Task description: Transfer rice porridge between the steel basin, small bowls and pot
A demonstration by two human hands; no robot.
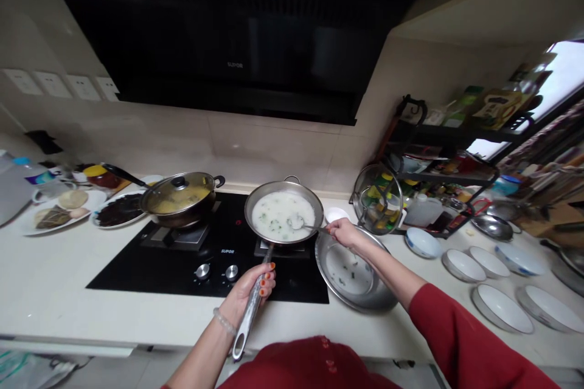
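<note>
The right forearm (391, 271) hides part of a steel basin (374, 299) right of center, while the right hand (344, 233) partly covers a small white bowl (336, 213). The left hand (258, 286) masks a stretch of the pan handle (245, 328); the pan (316, 202) conceals much of the burner (292, 251) beneath. The range hood (219, 30) is cut by the top edge, a white object (6, 187) by the left edge, a plastic bag (22, 369) at lower left. Bottles (466, 106) at upper right carry blurred labels; markings around the knobs (203, 271) are too small to read.
</note>
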